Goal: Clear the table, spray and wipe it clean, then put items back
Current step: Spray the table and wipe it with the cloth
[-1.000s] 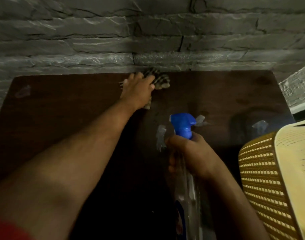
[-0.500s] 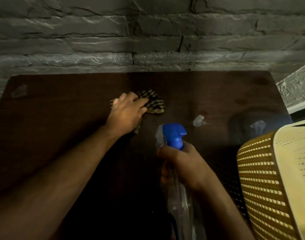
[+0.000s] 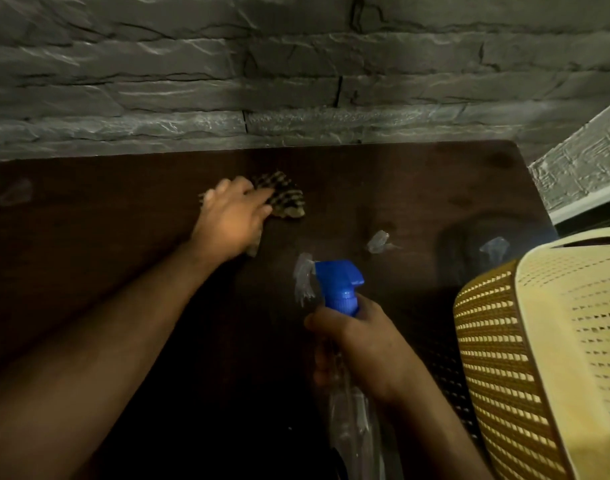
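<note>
Dim light. Left hand [image 3: 232,221] flat on a checked cloth [image 3: 283,197], pressing it to the dark counter [image 3: 89,237] towards the far edge, below the stone wall [image 3: 296,81]; grip spread over the cloth, not clenched. Right hand [image 3: 360,344] grasps the neck of a clear spray bottle [image 3: 345,393], blue nozzle [image 3: 338,282] pointing away, held above the near counter. Woven basket [image 3: 539,358] at right.
</note>
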### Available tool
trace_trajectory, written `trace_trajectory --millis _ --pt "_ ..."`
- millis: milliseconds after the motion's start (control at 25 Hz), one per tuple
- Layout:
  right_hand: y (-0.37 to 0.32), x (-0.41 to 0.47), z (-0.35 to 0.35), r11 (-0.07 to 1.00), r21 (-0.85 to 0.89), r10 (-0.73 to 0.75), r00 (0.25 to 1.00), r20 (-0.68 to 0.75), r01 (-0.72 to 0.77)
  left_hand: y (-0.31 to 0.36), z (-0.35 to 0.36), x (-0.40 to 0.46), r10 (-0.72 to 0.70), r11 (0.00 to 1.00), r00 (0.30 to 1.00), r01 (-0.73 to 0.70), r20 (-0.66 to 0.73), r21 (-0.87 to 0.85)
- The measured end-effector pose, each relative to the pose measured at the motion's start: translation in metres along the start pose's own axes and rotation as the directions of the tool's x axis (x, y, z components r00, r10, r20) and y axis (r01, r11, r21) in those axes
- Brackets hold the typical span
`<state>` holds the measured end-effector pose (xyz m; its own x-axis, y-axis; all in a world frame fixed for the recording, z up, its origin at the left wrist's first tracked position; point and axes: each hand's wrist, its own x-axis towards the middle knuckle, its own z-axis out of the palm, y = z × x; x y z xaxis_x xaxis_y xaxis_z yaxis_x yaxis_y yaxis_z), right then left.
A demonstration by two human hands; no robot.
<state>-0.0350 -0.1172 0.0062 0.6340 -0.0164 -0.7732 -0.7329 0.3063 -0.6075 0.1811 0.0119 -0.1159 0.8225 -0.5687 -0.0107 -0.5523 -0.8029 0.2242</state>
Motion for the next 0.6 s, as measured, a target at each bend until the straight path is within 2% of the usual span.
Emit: trace_trajectory --millis 80,120,240,280,320,360,480,520,600 --pt "0.003 0.002 -0.001 1.0 0.002 -0.003 1.0 -0.001 0.003 0.003 -0.006 0.048 -0.134 0.991 0.991 0.134 0.026 -0.012" --pt "0.006 0.004 -0.001 1.0 -0.005 -0.013 1.0 -0.012 0.013 0.017 -0.007 0.061 -0.135 0.99 0.99 0.136 0.048 -0.021" --pt "0.013 0.004 0.003 0.999 -0.029 -0.028 0.999 -0.031 0.027 0.051 0.003 0.018 0.071 0.997 0.991 -0.071 0.11 -0.006" --pt "0.015 0.003 0.004 0.999 -0.039 -0.024 0.999 -0.026 0.023 0.042 0.007 -0.011 0.142 0.99 0.984 -0.141 0.105 -0.015" --pt "0.016 0.001 0.003 0.999 -0.039 -0.011 1.0 -0.017 0.01 0.022 0.004 -0.031 0.152 0.988 0.985 -0.151 0.085 -0.018" --pt "0.018 0.0 0.002 0.999 -0.031 0.011 1.0 -0.002 -0.011 0.002 -0.004 -0.035 0.111 0.994 0.993 -0.111 0.04 -0.021" --pt "0.022 0.002 0.001 0.999 -0.015 0.035 0.999 0.018 -0.035 -0.026 -0.014 0.025 -0.196 0.981 0.98 0.196 -0.032 -0.003" --pt "0.023 0.003 0.002 0.999 -0.012 0.031 0.999 0.009 -0.03 -0.013 -0.016 0.042 -0.234 0.972 0.972 0.234 -0.013 -0.01" --pt "0.023 0.001 0.006 1.0 -0.012 0.009 1.0 -0.004 -0.01 0.028 -0.003 0.04 -0.14 0.99 0.989 0.14 0.038 -0.006"
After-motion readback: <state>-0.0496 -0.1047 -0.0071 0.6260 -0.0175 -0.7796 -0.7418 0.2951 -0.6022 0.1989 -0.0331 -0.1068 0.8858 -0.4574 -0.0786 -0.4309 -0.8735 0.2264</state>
